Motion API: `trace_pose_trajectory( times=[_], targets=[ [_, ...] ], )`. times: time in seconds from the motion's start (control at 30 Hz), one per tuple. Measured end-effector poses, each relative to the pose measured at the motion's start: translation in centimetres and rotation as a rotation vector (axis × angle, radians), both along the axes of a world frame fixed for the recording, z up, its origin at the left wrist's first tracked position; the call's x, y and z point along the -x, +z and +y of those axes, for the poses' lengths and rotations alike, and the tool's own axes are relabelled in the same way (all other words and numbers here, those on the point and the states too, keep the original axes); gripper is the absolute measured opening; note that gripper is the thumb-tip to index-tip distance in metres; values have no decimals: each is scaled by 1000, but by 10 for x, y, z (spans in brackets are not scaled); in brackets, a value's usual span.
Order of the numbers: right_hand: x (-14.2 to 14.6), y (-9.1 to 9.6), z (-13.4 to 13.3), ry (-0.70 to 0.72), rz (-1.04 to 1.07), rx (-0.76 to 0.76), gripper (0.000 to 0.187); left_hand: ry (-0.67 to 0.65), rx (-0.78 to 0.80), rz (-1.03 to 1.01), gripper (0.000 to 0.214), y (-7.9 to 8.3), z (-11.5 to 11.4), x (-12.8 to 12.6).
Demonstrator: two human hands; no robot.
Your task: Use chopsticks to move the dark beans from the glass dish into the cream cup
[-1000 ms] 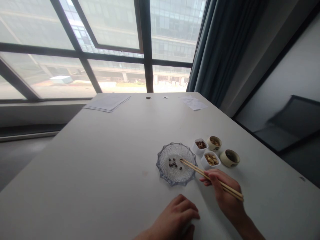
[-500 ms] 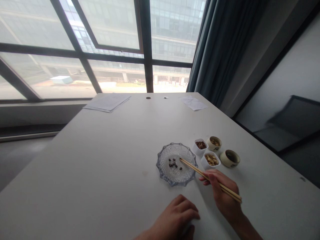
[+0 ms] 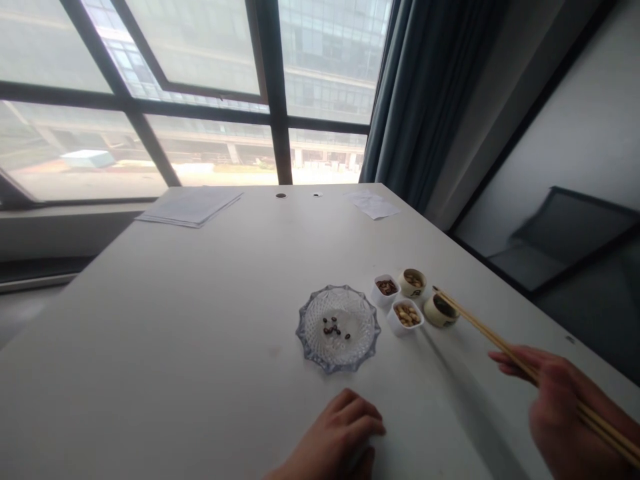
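Note:
My right hand (image 3: pixel 565 393) is closed around a pair of wooden chopsticks (image 3: pixel 483 330), which point up and left. Their tips are close together above the rim of a beige cup with dark contents (image 3: pixel 441 311). A small dark bit shows at the tips, too small to name. On the table, my left hand (image 3: pixel 343 427) rests with its fingers loosely bent and apart, holding nothing. Just beyond it stands a scalloped glass dish (image 3: pixel 305 333) with several dark beans (image 3: pixel 334 327) near its middle.
Left of the beige cup are a white tub of pale nuts (image 3: pixel 407 316), a white tub of brown pieces (image 3: pixel 386 289) and another beige cup (image 3: pixel 413 282). Papers (image 3: pixel 193 205) lie at the far left of the white table (image 3: pixel 200 320), and a crumpled sheet (image 3: pixel 374 204) at the far right.
My right hand has moved right, carrying the chopstick tips from over the glass dish to the beige cup. My left hand stays by the dish. The view has shifted slightly right.

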State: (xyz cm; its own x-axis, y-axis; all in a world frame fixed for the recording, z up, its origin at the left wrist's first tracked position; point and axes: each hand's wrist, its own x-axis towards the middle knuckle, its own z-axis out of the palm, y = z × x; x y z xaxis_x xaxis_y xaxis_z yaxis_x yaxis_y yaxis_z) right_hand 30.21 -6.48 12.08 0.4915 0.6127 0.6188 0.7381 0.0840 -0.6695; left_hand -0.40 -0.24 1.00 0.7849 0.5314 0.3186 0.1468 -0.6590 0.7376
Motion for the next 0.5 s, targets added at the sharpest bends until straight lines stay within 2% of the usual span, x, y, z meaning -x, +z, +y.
trace_pose_trajectory(
  times=[0.13, 0.23, 0.4, 0.47, 0.5],
  targets=[
    [-37, -17, 5, -127, 154, 36, 45, -2, -7, -9, 55, 1, 0, 0],
    [-45, -25, 10, -145, 194, 14, 44, -4, -10, -20, 55, 1, -1, 1],
    [-23, -13, 4, -128, 225, -1, 46, -8, 8, -11, 56, 2, -1, 1],
    [-6, -7, 3, -12, 255, 24, 40, -11, 10, -18, 57, 2, 0, 0],
    [3, -4, 5, 99, 254, 54, 36, -10, 9, -22, 58, 2, 0, -1]
  ],
)
